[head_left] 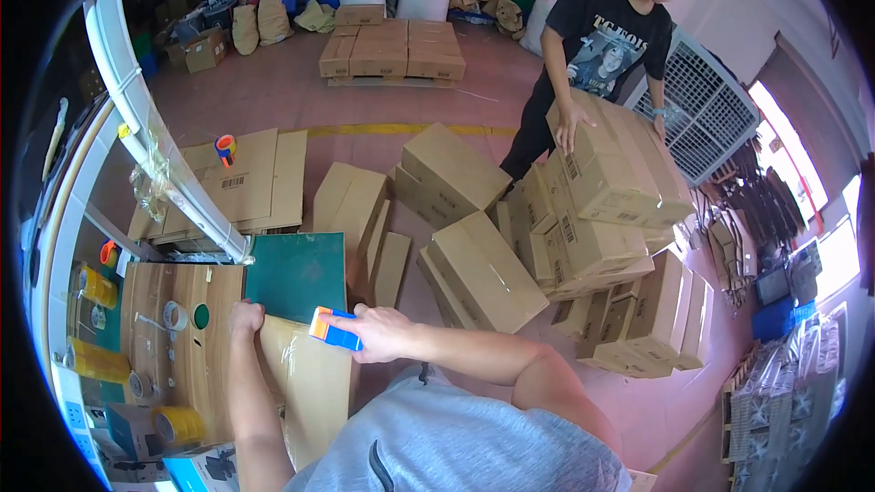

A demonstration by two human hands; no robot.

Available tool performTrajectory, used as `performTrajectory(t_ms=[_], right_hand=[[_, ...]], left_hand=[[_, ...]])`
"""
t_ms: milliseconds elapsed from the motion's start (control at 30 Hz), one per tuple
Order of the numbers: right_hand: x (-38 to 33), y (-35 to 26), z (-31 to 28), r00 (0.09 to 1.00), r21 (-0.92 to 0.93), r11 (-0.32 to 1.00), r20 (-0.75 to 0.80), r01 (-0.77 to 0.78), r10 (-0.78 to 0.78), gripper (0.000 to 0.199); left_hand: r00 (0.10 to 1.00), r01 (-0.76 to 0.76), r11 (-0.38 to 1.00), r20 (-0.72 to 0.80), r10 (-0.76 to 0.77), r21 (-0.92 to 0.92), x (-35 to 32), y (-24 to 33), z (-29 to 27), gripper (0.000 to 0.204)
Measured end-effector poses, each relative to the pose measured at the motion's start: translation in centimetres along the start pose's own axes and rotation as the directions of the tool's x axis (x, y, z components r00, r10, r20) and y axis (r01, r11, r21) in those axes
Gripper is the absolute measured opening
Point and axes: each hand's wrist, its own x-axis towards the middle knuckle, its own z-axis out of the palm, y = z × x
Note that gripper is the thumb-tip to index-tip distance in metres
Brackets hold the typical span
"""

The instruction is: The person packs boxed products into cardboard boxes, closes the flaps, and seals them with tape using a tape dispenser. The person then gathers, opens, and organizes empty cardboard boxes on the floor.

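Note:
A tall cardboard box (314,387) stands right in front of me at the edge of the worktable, with shiny clear tape on its top. My left hand (246,317) is curled over the box's far left corner, fingers closed against it. In my right hand (383,332) is a blue and orange tape dispenser (335,328), gripped at the box's far right edge. Just beyond the box lies a green mat (296,275) on the table.
The wooden tabletop (214,374) holds tape rolls (96,360); a white post (155,137) rises at its far edge. Flat cardboard (260,178) carries another tape dispenser (225,148). Stacked boxes (488,269) fill the right floor, where a co-worker (606,46) handles a large box (620,159).

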Motion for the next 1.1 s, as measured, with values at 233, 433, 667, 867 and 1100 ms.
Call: performTrajectory(t_ms=[233,433,667,867,1100], right_hand=[[-1.1,-0.2,-0.5,1.000,-0.055,0.998,-0.008,0.004,-0.004,0.073],[-5.0,2.4,-2.7,0.999,-0.094,0.996,0.042,0.000,0.004,0.071],[-7.9,3.5,-4.8,0.977,-0.293,0.939,0.062,-0.178,0.205,0.074],[-6.2,4.6,-2.8,0.965,-0.319,0.938,0.175,-0.134,0.197,0.081],[-4.8,4.5,-0.3,0.949,-0.328,0.935,0.233,-0.132,0.215,0.077]], left_hand=[[1.000,0.029,1.000,0.003,-0.029,0.002,0.1,0.1,-0.1,0.045],[0.931,-0.364,0.752,0.214,0.294,0.550,2.9,-4.7,1.7,0.036],[0.995,0.052,0.992,0.080,-0.062,0.116,0.5,2.5,-0.7,0.046],[0.982,0.165,0.986,0.085,-0.166,0.022,-0.9,1.2,-1.0,0.048],[0.984,0.169,0.986,0.049,-0.169,0.002,-2.4,1.3,-1.6,0.046]])
